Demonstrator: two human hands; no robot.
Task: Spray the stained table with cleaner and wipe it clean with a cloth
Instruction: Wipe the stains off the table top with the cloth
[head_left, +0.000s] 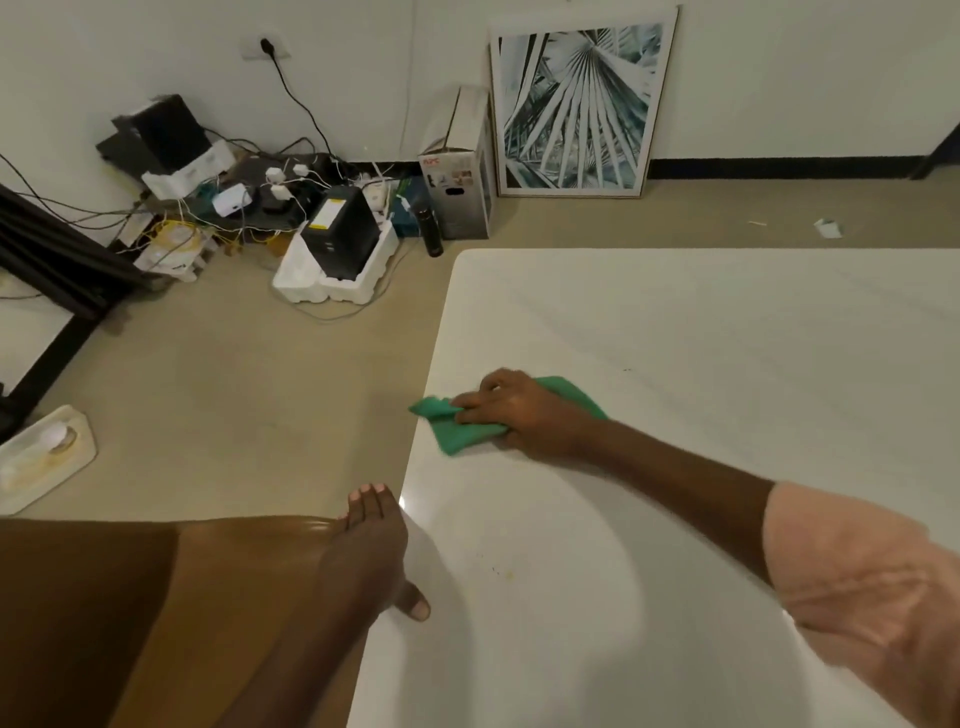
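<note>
The white surface (675, 338) fills the right half of the view, its left edge running from the far corner down toward the viewer, with a few small yellowish specks (506, 571) on it near the front. Beyond it lies the beige floor (234, 374), with a framed palm-leaf print (579, 104) leaning upright against the wall, a cardboard box (457, 171) just beside it, and a tangle of cables and black devices in foam trays (332, 244) farther left.

The right arm reaches in from the lower right, pink sleeve (857, 571) pushed up above the elbow, forearm stretched across the surface toward its left edge. The right hand (514, 410) lies palm down on the green cloth (457, 421), its fingers curled into the bunched fabric and holding it against the surface; one end of the cloth overhangs the left edge.

The left hand (371, 551) rests on the near left edge, fingers straight and close together pointing away over the edge, thumb (415, 603) flat on top, holding nothing
</note>
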